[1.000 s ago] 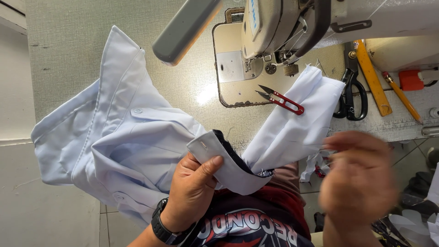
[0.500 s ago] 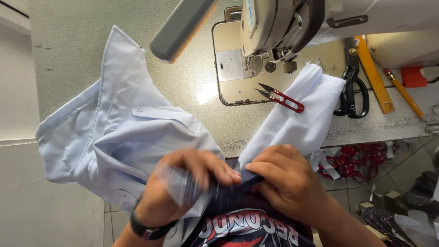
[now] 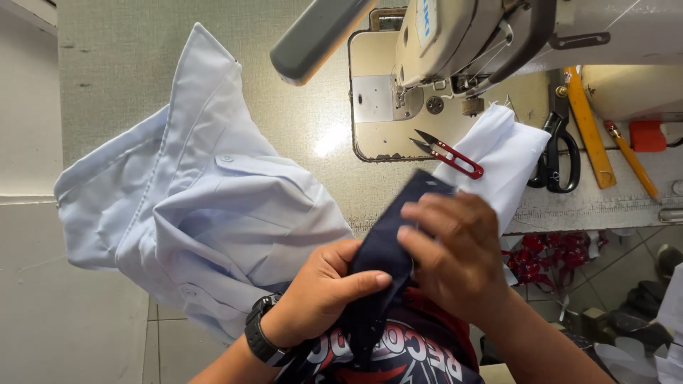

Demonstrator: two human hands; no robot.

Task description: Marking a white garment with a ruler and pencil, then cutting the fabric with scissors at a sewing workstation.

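My left hand, with a black watch on the wrist, pinches the lower part of a dark navy fabric piece. Over the upper half of that piece lies my right hand, fingers curled on it. The navy piece stands up between both hands at the near table edge. A pale blue shirt is spread on the table to the left, its hem against my left wrist. A white fabric piece lies behind my right hand.
A sewing machine stands at the back, its beige plate below it. Red thread snips lie on the plate's edge. Black scissors, a yellow ruler and a pencil lie at the right.
My right hand came in from the right and closed on the cloth. The pale fabric edge that my left hand held gave way to a dark navy piece, raised between both hands.
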